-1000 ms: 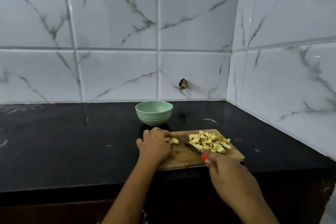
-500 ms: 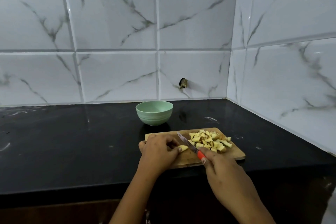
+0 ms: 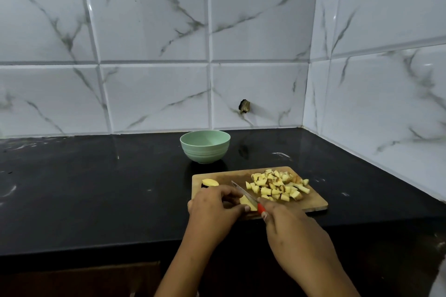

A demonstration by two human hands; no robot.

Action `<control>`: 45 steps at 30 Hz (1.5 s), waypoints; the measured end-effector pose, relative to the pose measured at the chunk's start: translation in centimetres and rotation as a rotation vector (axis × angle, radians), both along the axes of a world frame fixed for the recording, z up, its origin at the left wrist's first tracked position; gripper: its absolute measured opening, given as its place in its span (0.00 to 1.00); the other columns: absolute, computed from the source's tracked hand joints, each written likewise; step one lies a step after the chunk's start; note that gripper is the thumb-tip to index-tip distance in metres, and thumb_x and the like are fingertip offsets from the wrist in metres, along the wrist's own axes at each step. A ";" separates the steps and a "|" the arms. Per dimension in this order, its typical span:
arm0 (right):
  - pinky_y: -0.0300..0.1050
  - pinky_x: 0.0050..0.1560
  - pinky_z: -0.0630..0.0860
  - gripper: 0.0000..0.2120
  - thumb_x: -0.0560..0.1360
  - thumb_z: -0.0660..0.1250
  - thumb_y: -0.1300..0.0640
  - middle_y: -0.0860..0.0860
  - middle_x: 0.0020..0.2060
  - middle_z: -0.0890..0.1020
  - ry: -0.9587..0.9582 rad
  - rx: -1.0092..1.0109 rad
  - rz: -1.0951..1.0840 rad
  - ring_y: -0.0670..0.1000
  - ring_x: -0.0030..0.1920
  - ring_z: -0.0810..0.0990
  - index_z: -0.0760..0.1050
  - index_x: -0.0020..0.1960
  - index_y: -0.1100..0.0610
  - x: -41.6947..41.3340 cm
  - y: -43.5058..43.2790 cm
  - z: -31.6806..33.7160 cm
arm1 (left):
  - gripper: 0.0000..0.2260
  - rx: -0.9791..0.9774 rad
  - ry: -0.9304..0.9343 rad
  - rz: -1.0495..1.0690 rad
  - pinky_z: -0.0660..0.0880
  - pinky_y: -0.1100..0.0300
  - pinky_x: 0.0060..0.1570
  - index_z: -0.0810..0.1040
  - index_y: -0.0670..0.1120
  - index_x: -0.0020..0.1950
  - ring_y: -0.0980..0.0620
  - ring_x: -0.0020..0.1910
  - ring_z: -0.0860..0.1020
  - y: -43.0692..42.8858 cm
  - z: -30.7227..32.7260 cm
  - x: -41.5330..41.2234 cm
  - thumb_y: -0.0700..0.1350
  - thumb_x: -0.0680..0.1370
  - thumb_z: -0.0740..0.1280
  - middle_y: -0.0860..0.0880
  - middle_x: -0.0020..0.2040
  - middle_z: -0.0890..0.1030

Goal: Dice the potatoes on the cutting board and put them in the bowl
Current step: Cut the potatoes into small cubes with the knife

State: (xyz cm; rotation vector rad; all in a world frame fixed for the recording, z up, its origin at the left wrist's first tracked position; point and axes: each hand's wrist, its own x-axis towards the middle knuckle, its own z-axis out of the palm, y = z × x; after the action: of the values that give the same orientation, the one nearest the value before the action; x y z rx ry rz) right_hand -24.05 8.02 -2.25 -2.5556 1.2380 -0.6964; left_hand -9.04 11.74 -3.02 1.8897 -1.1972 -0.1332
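Observation:
A wooden cutting board (image 3: 313,204) lies on the black counter. A pile of diced potato (image 3: 277,184) covers its right half. One potato wedge (image 3: 209,182) lies alone at the board's far left corner. My left hand (image 3: 214,210) pinches another potato piece (image 3: 247,201) at the board's near edge. My right hand (image 3: 292,231) grips a red-handled knife (image 3: 243,192); its blade rests against that piece and points away to the left. A pale green bowl (image 3: 205,146) stands behind the board and looks empty.
The black countertop (image 3: 96,188) stretches left of the board. White marble-look tiled walls meet in a corner at the back right (image 3: 306,94). A small dark fitting (image 3: 244,106) sticks out of the back wall. The counter's front edge runs just below my hands.
My left hand has drawn a potato piece toward the board's near edge, uncovering a wedge at the far left corner. The knife has swung from beside the pile onto the held piece.

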 end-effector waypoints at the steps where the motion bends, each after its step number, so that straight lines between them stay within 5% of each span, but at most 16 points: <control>1: 0.38 0.42 0.74 0.20 0.82 0.50 0.48 0.43 0.55 0.76 -0.001 -0.007 0.002 0.42 0.46 0.75 0.58 0.73 0.39 0.3 -0.2 -0.1 | 0.10 0.001 -0.005 0.030 0.71 0.52 0.60 0.80 0.61 0.48 0.62 0.51 0.76 -0.1 0.1 -0.1 0.56 0.68 0.74 0.64 0.41 0.79; 9: 0.38 0.41 0.75 0.20 0.82 0.49 0.47 0.43 0.51 0.78 -0.049 -0.059 0.004 0.42 0.43 0.75 0.56 0.74 0.37 0.0 -0.2 -0.4 | 0.11 0.075 -0.214 0.232 0.62 0.58 0.51 0.79 0.60 0.56 0.57 0.60 0.67 -1.0 0.2 -1.3 0.59 0.74 0.66 0.60 0.53 0.79; 13: 0.39 0.43 0.76 0.20 0.82 0.49 0.47 0.43 0.52 0.79 -0.003 -0.082 0.010 0.42 0.46 0.78 0.55 0.74 0.37 -0.4 0.3 -0.3 | 0.13 0.070 -0.262 0.246 0.63 0.58 0.54 0.77 0.61 0.59 0.57 0.60 0.66 -0.8 0.0 -1.6 0.59 0.76 0.64 0.60 0.54 0.77; 25: 0.43 0.40 0.77 0.20 0.82 0.53 0.51 0.44 0.49 0.80 0.163 -0.106 0.126 0.45 0.43 0.77 0.60 0.73 0.38 0.8 -2.5 0.7 | 0.11 0.090 -0.229 0.237 0.63 0.58 0.57 0.79 0.59 0.56 0.57 0.61 0.67 -0.8 0.1 -1.6 0.58 0.75 0.66 0.60 0.53 0.78; 35: 0.40 0.41 0.73 0.22 0.83 0.49 0.50 0.45 0.53 0.79 0.168 -0.122 0.088 0.44 0.47 0.79 0.50 0.75 0.37 -2.4 0.0 -0.3 | 0.11 0.082 -0.274 0.350 0.66 0.56 0.55 0.80 0.55 0.56 0.52 0.59 0.69 -2.0 0.1 -1.4 0.54 0.77 0.63 0.56 0.52 0.79; 42: 0.35 0.35 0.70 0.18 0.82 0.52 0.46 0.39 0.38 0.75 -0.139 0.096 0.111 0.39 0.36 0.74 0.62 0.71 0.35 -3.1 -1.4 -0.8 | 0.13 0.153 -0.391 0.330 0.62 0.56 0.55 0.77 0.57 0.59 0.52 0.57 0.68 -2.7 0.5 -0.1 0.48 0.77 0.60 0.55 0.55 0.77; 45: 0.36 0.37 0.74 0.18 0.81 0.54 0.47 0.40 0.43 0.78 -0.238 0.180 0.095 0.42 0.37 0.77 0.63 0.71 0.36 -3.2 -1.9 -1.0 | 0.17 0.164 -0.428 0.193 0.60 0.55 0.57 0.76 0.62 0.61 0.53 0.59 0.65 -2.6 0.3 0.0 0.45 0.76 0.58 0.60 0.62 0.72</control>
State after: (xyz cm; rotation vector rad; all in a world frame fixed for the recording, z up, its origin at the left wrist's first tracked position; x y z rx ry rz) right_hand -27.27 6.12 -3.21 -2.2929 1.0443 -0.8019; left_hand -9.03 9.11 -2.73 2.2395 -1.3024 0.3016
